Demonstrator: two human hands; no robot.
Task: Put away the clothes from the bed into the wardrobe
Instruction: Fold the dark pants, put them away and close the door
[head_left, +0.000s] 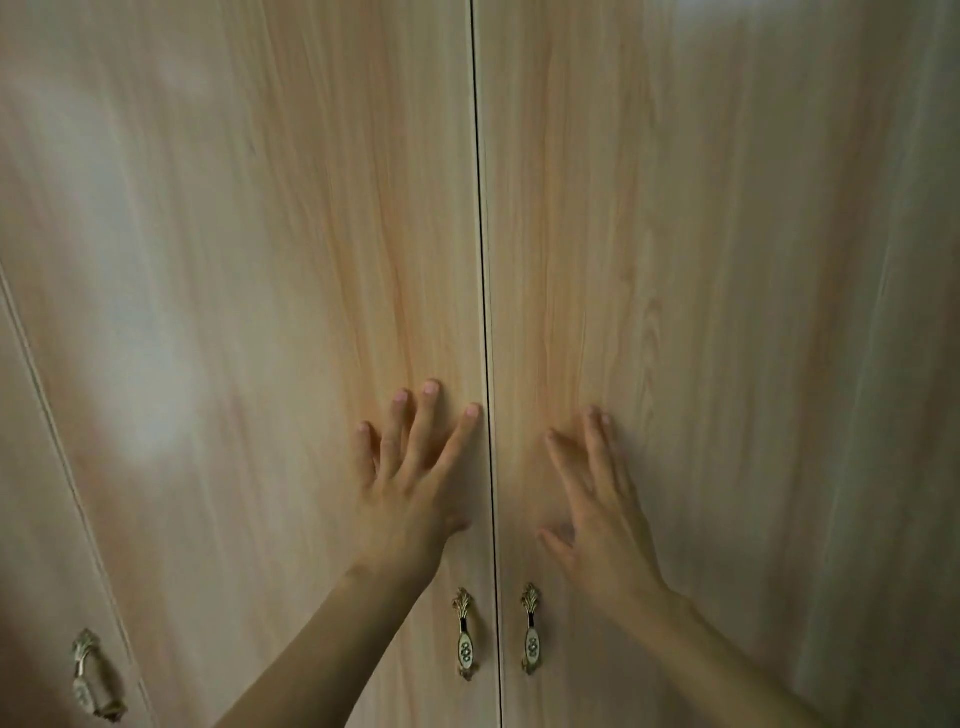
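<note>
Two light wood wardrobe doors fill the view and are closed, meeting at a thin dark seam. My left hand (410, 483) lies flat with fingers spread on the left door (260, 260), just left of the seam. On the right door (727, 260) my right hand (602, 509) is pressed flat, fingers apart. Neither hand holds anything. An ornate metal handle (465, 634) hangs on the left door below my left wrist, and a matching handle (531, 629) hangs on the right door. No clothes and no bed are in view.
A third door panel (36, 519) stands at the far left with its own ornate handle (93, 675) near the bottom corner. The wardrobe front is very close to the camera.
</note>
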